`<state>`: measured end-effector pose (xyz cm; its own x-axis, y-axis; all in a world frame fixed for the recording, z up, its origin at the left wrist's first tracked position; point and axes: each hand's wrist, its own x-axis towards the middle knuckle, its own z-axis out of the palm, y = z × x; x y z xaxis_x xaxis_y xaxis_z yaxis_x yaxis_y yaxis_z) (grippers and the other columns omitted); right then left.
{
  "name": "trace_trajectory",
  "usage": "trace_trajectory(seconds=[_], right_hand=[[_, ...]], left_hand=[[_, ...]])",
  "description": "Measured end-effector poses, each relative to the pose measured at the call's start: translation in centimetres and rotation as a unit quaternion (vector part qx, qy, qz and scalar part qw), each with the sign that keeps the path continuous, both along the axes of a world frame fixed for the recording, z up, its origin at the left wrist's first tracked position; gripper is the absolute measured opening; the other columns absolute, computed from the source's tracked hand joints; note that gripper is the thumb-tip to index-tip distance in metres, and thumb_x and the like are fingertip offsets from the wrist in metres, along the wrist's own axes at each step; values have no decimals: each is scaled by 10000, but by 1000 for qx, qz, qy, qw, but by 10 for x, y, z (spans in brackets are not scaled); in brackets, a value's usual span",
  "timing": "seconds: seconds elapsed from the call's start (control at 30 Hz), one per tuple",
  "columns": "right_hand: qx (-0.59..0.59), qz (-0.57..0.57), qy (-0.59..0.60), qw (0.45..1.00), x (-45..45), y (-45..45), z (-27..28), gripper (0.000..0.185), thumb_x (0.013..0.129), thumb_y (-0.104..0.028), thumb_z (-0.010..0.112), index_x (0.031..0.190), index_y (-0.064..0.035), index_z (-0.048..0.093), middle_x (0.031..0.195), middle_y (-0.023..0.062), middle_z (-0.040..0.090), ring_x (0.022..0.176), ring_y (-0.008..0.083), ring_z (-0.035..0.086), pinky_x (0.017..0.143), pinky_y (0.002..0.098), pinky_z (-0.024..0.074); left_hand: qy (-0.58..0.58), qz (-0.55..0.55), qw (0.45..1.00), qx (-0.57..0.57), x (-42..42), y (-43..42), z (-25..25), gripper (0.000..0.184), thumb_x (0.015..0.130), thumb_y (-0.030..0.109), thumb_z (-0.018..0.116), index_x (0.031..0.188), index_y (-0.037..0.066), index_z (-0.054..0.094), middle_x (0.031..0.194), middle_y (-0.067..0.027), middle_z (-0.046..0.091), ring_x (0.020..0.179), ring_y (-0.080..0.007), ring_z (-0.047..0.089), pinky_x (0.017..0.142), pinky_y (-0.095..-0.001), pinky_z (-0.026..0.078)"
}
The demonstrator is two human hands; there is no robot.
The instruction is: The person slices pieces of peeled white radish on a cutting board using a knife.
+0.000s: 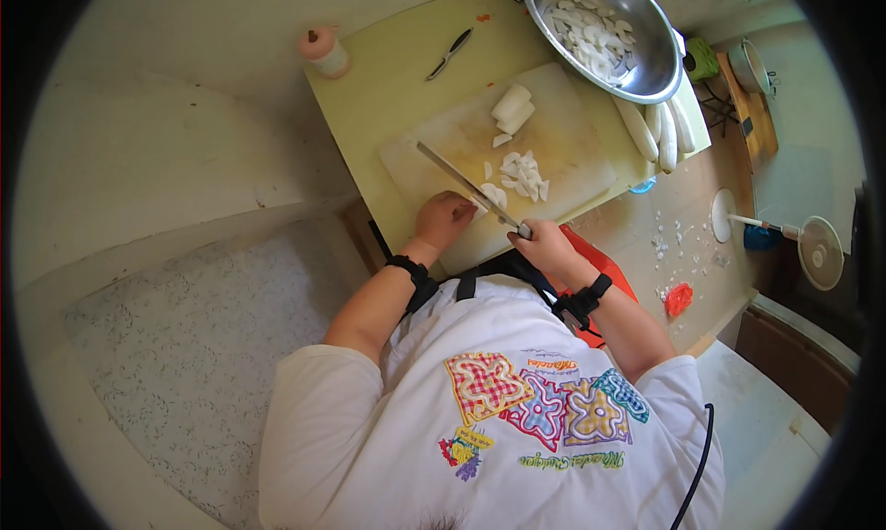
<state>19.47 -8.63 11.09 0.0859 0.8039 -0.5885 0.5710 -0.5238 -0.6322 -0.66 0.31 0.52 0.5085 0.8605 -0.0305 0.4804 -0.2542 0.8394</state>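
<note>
My right hand [546, 248] is closed round the handle of a kitchen knife [461, 179], whose long blade slants up and left over the white cutting board [591, 166]. On the left of the blade, my left hand [445, 219] has its fingers curled, their tips at a small piece of white radish [478, 209], partly hidden by the fingers. Cut radish slices [494, 195] lie against the blade. Just right of it is a loose heap of radish pieces [524, 176]. Farther back on the board rest peeled radish chunks [514, 110].
A metal bowl [661, 46] with radish slices stands at the table's back right. Whole white radishes [666, 138] lie by the right edge. A peeler [450, 54] and a pink-topped bottle [325, 52] are at the back. Scraps and a red bag [678, 299] lie on the floor.
</note>
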Motion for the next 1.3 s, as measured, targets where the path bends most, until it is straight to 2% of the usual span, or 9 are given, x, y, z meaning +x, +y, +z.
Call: trace_trajectory(seconds=[0.27, 0.8, 1.0, 1.07, 1.3], right_hand=[[-7, 6, 4, 1000, -1, -2, -6, 290, 860, -256, 645, 904, 31, 647, 809, 255, 651, 758, 392, 640, 694, 427, 498], [-5, 5, 8, 1000, -7, -2, 4, 281, 867, -240, 636, 935, 32, 648, 843, 264, 651, 780, 409, 630, 708, 427, 496], [7, 10, 7, 1000, -11, -5, 6, 285, 869, -233, 631, 987, 27, 642, 878, 273, 653, 833, 432, 628, 739, 437, 500], [49, -3, 7, 999, -12, -8, 1, 287, 895, -233, 648, 866, 52, 618, 656, 180, 579, 596, 218, 507, 600, 377, 461], [33, 9, 23, 999, -10, -6, -5, 280, 905, -220, 633, 913, 60, 625, 706, 187, 608, 642, 232, 549, 639, 377, 480]], left_hand=[[11, 4, 1000, -7, 1, -1, 2, 164, 804, 220, 747, 844, 66, 709, 852, -77, 677, 654, -205, 649, 611, -321, 524], [7, -2, 1000, 23, 0, -2, -1, 168, 813, 228, 736, 878, 75, 716, 852, -78, 676, 652, -212, 649, 609, -333, 521], [14, -5, 1000, 21, 1, -1, -1, 165, 813, 224, 734, 881, 75, 720, 854, -83, 680, 655, -220, 655, 611, -335, 523], [11, -7, 1000, 22, 0, -1, -3, 162, 814, 223, 732, 883, 76, 721, 855, -84, 682, 658, -222, 659, 614, -335, 524], [17, -3, 1000, 0, 1, -1, 1, 113, 806, 207, 723, 848, 102, 732, 845, -69, 682, 687, -242, 667, 634, -356, 536]])
